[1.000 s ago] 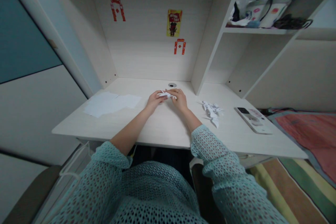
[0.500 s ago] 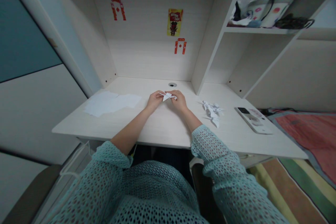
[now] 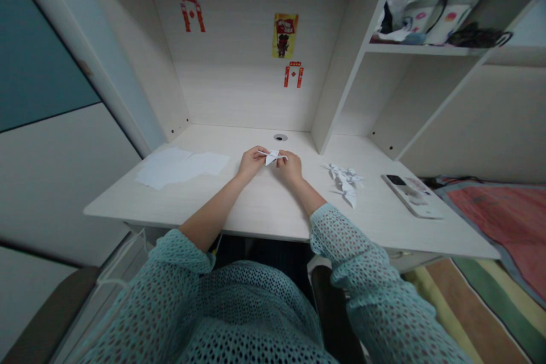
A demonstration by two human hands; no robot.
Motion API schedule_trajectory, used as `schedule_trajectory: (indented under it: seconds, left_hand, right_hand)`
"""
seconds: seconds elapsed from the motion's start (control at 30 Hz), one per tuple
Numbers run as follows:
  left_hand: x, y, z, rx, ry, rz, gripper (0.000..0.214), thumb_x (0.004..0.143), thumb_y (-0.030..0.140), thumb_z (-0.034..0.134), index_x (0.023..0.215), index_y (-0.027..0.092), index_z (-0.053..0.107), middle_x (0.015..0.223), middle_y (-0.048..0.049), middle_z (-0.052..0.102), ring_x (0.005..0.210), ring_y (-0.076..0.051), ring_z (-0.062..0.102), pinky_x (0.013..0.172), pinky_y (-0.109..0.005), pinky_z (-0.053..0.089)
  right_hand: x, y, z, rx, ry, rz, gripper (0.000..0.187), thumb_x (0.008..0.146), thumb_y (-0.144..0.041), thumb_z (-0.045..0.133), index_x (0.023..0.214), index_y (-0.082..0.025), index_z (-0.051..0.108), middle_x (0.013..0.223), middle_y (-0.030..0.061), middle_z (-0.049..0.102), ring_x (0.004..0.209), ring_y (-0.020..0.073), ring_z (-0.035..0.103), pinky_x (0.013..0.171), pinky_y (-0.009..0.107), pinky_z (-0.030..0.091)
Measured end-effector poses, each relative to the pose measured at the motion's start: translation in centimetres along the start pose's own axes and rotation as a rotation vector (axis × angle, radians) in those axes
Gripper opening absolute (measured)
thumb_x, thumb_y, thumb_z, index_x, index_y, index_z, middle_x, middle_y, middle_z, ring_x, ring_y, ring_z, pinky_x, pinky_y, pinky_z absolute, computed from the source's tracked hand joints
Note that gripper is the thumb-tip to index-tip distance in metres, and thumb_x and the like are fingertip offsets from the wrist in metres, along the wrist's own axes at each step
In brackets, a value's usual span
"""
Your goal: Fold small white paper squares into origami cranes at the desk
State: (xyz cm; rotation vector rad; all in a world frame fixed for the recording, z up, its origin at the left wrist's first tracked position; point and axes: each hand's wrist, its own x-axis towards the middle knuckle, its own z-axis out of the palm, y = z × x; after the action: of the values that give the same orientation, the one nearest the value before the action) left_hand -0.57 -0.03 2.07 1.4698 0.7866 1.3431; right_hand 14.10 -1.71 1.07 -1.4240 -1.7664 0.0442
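Note:
Between my two hands, just above the white desk (image 3: 273, 210), is a small folded white paper crane (image 3: 272, 157) with thin pointed ends. My left hand (image 3: 252, 162) pinches its left side between thumb and fingers. On the other side, my right hand (image 3: 290, 166) is closed on the right end, thumb beneath and fingers on top. A pile of similar folded paper cranes (image 3: 344, 182) lies to the right of my right forearm. Flat sheets of white paper (image 3: 181, 168) are spread out on the left of the desk.
A phone in a pale case (image 3: 412, 196) lies on the right part of the desk. Upright shelf panels (image 3: 341, 62) rise behind. Cups (image 3: 447, 17) with scissors and pens stand on the upper right shelf. A round cable hole (image 3: 280, 137) is near the back panel.
My right hand's fingers have shifted slightly down and curled in at the crane's right end, showing more of the paper. My left hand stays almost in place.

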Motion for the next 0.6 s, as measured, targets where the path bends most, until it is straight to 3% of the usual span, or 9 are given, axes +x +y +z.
schedule_trajectory:
  seconds: [0.37,0.5,0.6]
  left_hand:
    - [0.07,0.07,-0.05,-0.006,0.037,-0.006,0.022,0.058,0.024,0.07,0.073,0.016,0.056,0.069,0.0001,0.064,0.069,-0.014,0.062,0.07,-0.027,0.047]
    - [-0.13,0.39,-0.05,0.031,0.037,0.017,0.02,0.059,0.022,0.068,0.075,0.016,0.057,0.075,-0.0017,0.065,0.073,-0.014,0.062,0.071,-0.026,0.046]
    - [-0.32,0.69,-0.15,0.062,0.048,0.031,0.023,0.062,0.018,0.065,0.084,0.017,0.058,0.074,-0.001,0.065,0.07,-0.013,0.062,0.068,-0.024,0.046]
  right_hand:
    - [-0.02,-0.28,0.25,0.212,-0.024,0.087,0.028,0.079,-0.025,0.042,0.065,-0.021,0.066,0.054,-0.001,0.06,0.056,0.0136,0.055,0.057,0.022,0.036]
    - [0.16,0.0,0.32,0.222,-0.121,0.153,0.034,0.078,-0.025,0.04,0.053,-0.019,0.062,0.05,0.0007,0.059,0.052,0.0129,0.053,0.055,0.022,0.035]
    - [0.31,0.12,0.45,0.275,-0.226,0.169,0.037,0.08,-0.027,0.039,0.055,-0.019,0.065,0.051,0.0012,0.061,0.054,0.0127,0.054,0.057,0.022,0.036]
